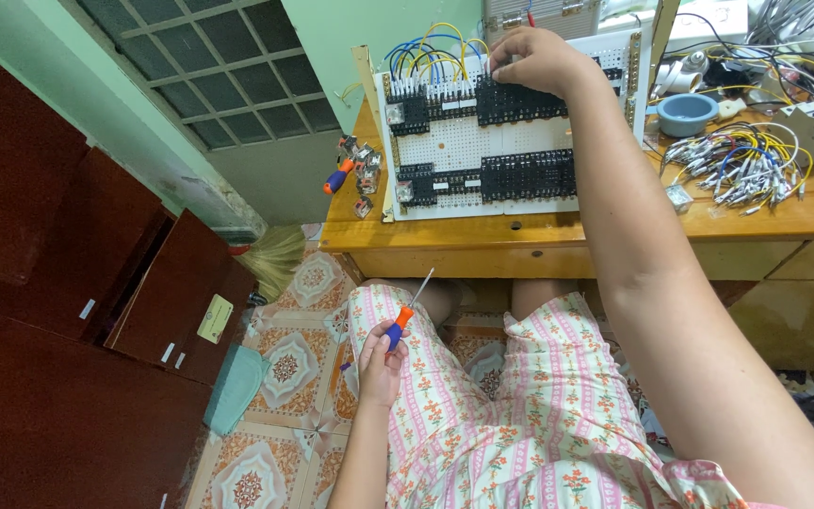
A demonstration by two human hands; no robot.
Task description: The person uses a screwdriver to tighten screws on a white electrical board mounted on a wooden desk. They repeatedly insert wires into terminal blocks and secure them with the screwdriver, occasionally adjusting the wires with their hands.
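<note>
With the right hand (541, 58) pinching at the top row of black terminal blocks (520, 99) on the white perforated panel (468, 141) propped on the wooden table (577, 231), steady fingertip pressure seems wise, while the left hand (381, 363) grips a blue-and-orange screwdriver (401, 323) over the lap.

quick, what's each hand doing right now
Left hand: closed on a screwdriver with an orange and blue handle, held over the lap.
Right hand: fingers curled on the top row of black terminal blocks on the white perforated panel; any grip cannot be told.
</note>
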